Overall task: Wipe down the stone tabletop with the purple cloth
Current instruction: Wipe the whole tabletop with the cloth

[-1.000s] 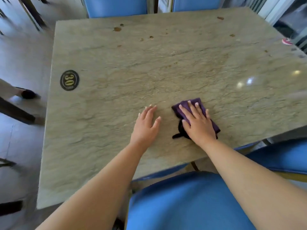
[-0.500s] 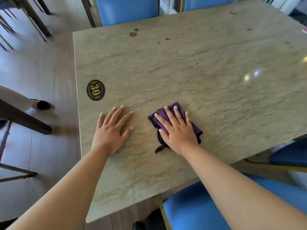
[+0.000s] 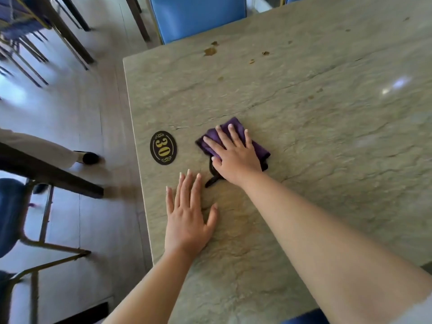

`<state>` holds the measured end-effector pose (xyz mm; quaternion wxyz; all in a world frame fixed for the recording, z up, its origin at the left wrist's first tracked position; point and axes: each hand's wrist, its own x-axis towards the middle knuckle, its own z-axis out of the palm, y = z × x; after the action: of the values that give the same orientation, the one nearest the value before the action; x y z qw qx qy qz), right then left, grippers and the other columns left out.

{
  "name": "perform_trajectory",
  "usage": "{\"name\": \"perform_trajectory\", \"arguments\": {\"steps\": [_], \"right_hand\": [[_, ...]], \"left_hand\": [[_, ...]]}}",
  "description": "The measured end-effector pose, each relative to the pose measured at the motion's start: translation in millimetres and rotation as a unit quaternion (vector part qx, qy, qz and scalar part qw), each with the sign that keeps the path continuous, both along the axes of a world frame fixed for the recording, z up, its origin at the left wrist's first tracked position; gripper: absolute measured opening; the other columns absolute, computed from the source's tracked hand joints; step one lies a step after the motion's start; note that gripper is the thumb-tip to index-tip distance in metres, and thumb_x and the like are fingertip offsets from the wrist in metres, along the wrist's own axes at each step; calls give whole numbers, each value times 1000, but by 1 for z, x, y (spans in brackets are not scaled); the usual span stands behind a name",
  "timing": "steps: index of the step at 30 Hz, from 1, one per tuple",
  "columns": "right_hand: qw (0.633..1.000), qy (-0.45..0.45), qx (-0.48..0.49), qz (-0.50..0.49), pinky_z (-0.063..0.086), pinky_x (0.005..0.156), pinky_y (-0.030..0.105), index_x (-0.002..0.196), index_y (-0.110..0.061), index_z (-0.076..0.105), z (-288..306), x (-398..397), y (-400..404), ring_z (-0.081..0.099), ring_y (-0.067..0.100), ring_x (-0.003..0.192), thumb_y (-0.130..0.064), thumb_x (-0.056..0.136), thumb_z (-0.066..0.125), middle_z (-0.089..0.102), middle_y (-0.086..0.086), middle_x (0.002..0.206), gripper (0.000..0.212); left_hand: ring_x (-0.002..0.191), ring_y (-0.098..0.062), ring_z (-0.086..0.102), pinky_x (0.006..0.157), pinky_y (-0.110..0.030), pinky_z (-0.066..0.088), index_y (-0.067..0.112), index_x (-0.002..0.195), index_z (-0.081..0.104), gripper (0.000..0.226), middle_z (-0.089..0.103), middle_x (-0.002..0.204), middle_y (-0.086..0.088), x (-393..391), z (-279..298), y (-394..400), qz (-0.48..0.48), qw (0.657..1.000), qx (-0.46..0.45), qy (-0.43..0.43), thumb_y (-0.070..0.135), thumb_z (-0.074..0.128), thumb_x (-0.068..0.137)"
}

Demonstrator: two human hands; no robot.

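Under the right hand (image 3: 235,157): a folded purple cloth (image 3: 259,149), lying flat on the pale green stone tabletop (image 3: 327,127). Fingers straight and spread wide, palm pressed down on top, not curled round it. Probably held that way to push the whole cloth hard against the stone. Out from under the wrist, on the thumb side: a thin black strip (image 3: 211,180), maybe a loop or tag of the cloth, hard to tell.

Just below and to the left of the right hand: the left hand (image 3: 187,218), flat on the bare stone, fingers straight and a little apart, holding nothing. Looks like a prop, to lean on while reaching across.

Just left of the cloth, near the table's edge: a black oval badge with a gold "30" (image 3: 163,147). Close to the cloth but not touching.

Far past the fingertips of the right hand: small brown spots (image 3: 210,51), not wiped yet. Beyond those: a blue padded chair (image 3: 198,17), pushed up to the far edge.

Wiping only partly done, going by the spots. Next push likely up and away, toward the mess.
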<state>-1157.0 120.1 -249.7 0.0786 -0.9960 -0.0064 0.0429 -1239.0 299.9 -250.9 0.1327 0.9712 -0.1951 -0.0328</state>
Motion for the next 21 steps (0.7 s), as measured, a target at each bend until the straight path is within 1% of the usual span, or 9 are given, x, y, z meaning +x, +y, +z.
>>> {"name": "perform_trajectory", "arguments": {"steps": [2, 4, 7, 11, 12, 14, 16, 18, 21], "right_hand": [[994, -14, 11, 106, -1, 119, 47, 147, -44, 18, -1, -18, -15, 3, 21, 148, -39, 94, 32, 10, -7, 160, 56], [993, -21, 26, 117, 4, 119, 42, 145, -45, 25, 0, -30, -37, 10, 16, 148, -36, 89, 29, 17, -9, 159, 57], [997, -39, 34, -56, 7, 119, 42, 145, -43, 29, -2, -48, -55, 14, 17, 147, -37, 85, 29, 19, -8, 158, 60], [946, -45, -6, -320, 4, 119, 48, 150, -32, 22, -6, -75, -16, 8, 28, 147, -37, 93, 37, 13, 5, 160, 59], [934, -35, -13, -356, 2, 119, 49, 151, -30, 19, -5, -81, 3, 5, 31, 147, -39, 94, 36, 10, 7, 160, 60], [921, -17, -16, -388, 0, 118, 52, 152, -27, 13, -6, -87, 46, 1, 34, 147, -43, 94, 33, 5, 10, 160, 63], [919, -30, -15, -393, 4, 117, 55, 151, -25, 19, -7, -92, 89, 7, 37, 146, -43, 91, 32, 12, 13, 159, 64], [922, -44, -16, -385, 12, 115, 58, 149, -24, 28, -8, -97, 129, 16, 38, 145, -43, 87, 32, 22, 14, 157, 64], [939, -26, -36, -340, 18, 113, 61, 150, -28, 25, -9, -106, 174, 15, 38, 145, -44, 90, 35, 20, 13, 157, 63]], "left_hand": [[149, -13, -9, 121, -45, 2, 17, 154, 16, 71, 3, 162, -1, 0, -2, 0, 3, 1000, 9, 4, 52, 30, 93], [149, -15, -9, 121, -44, 2, 17, 154, 16, 71, 3, 162, -3, 0, -3, 0, -5, 1000, 19, 4, 52, 26, 93], [149, -16, -12, 121, -43, 0, 17, 154, 15, 70, 1, 162, -4, -1, -4, 1, -12, 1000, 13, 7, 51, 19, 93], [149, -11, -6, 121, -34, -5, 22, 152, 23, 62, 8, 162, 2, 5, -1, 4, 0, 997, -68, 32, 46, 19, 95], [149, -12, 1, 120, -31, -2, 24, 150, 28, 57, 13, 161, 4, 8, 2, 7, 4, 994, -98, 43, 42, 24, 96], [142, -16, 22, 118, -31, 11, 27, 142, 42, 46, 29, 153, 7, 20, 9, 14, 6, 986, -152, 66, 31, 39, 97], [130, -20, 35, 111, -33, 22, 25, 133, 52, 40, 41, 142, 6, 52, 15, 26, -20, 984, -163, 63, 24, 48, 94], [137, -22, 30, 116, -38, 16, 24, 134, 51, 40, 38, 145, 3, 102, 16, 39, -58, 991, -111, 41, 29, 46, 95], [149, -19, -6, 118, -48, -11, 33, 146, 30, 52, 8, 161, 4, 182, 13, 57, -111, 992, 11, 63, 48, 35, 97]]}}
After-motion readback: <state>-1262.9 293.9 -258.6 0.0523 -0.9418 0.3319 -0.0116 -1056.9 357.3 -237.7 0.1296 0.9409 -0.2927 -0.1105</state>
